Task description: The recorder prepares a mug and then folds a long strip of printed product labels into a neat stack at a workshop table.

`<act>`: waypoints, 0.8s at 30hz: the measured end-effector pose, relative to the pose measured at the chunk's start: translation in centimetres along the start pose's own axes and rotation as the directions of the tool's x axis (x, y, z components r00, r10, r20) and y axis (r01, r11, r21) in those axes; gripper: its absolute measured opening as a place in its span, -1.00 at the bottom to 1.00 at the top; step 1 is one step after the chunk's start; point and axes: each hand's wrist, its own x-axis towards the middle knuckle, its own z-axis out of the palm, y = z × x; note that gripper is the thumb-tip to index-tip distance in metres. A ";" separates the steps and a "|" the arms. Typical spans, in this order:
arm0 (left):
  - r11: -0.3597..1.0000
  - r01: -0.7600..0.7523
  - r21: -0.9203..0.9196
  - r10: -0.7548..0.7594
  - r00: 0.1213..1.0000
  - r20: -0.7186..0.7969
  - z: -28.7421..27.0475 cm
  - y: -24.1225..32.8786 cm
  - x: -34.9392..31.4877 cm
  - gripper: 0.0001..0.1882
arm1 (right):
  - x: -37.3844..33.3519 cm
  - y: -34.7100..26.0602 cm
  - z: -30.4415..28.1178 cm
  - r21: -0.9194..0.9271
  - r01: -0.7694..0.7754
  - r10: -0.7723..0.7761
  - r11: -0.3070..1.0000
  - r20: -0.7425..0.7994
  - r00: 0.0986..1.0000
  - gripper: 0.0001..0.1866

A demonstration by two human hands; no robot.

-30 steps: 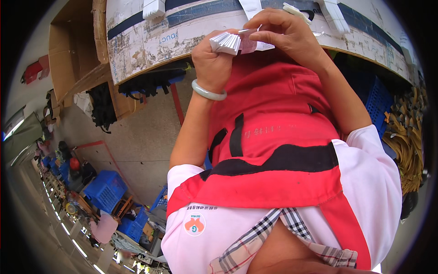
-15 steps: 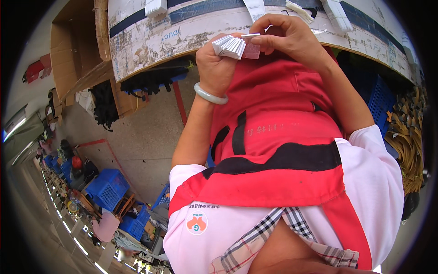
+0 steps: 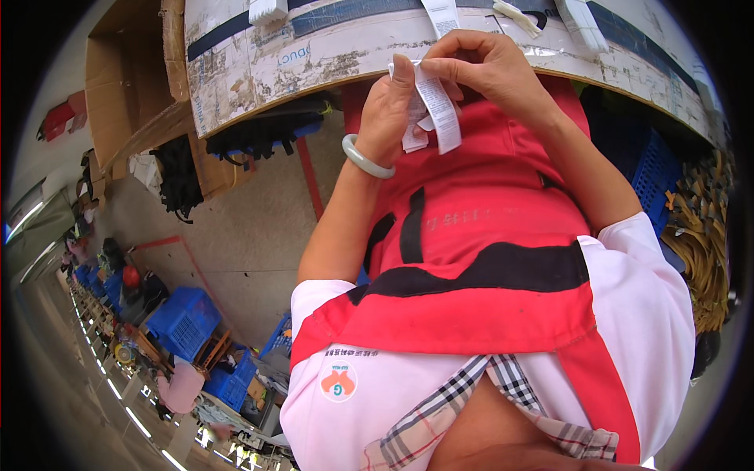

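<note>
White printed fabric labels (image 3: pixel 441 115) hang in a small bundle between my two hands at the near edge of the table. My left hand (image 3: pixel 385 118), with a pale bangle on its wrist, is closed round the bundle, thumb up at its top. The finger and thumb of my right hand (image 3: pixel 499 72) pinch at the upper end of the labels, touching the left hand's grip. Another white printed strip (image 3: pixel 442 17) lies on the table just beyond my right hand.
The worn white tabletop (image 3: pixel 259 82) holds stacks of white strips (image 3: pixel 269 11) and a cream-coloured bundle (image 3: pixel 517 19). An open cardboard box (image 3: pixel 129 86) stands at the left. Blue crates (image 3: pixel 185 322) are on the floor, and brown strips (image 3: pixel 701 243) hang at the right. A person in pink (image 3: pixel 182 388) sits farther off.
The fanned stack in my left hand has turned, and printed label faces now hang down below the fingers. The reddish translucent piece between my hands no longer shows. My left thumb has come up.
</note>
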 end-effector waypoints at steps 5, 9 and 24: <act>0.999 0.028 -0.036 -0.025 0.997 0.079 0.2 0.2 -0.5 -0.55 | -0.6 0.8 0.6 -0.095 0.019 -0.026 0.995 -0.066 0.998 -0.86; 0.992 0.076 -0.096 -0.063 0.989 0.133 -0.5 -0.2 -0.4 -0.77 | -0.6 1.1 0.6 -0.075 0.008 -0.014 0.997 -0.068 0.998 -0.85; 0.987 0.079 -0.142 -0.084 0.996 -0.025 0.3 -0.5 -1.1 -0.81 | -1.7 1.8 1.0 -0.618 0.317 -0.292 0.720 0.144 0.945 -0.45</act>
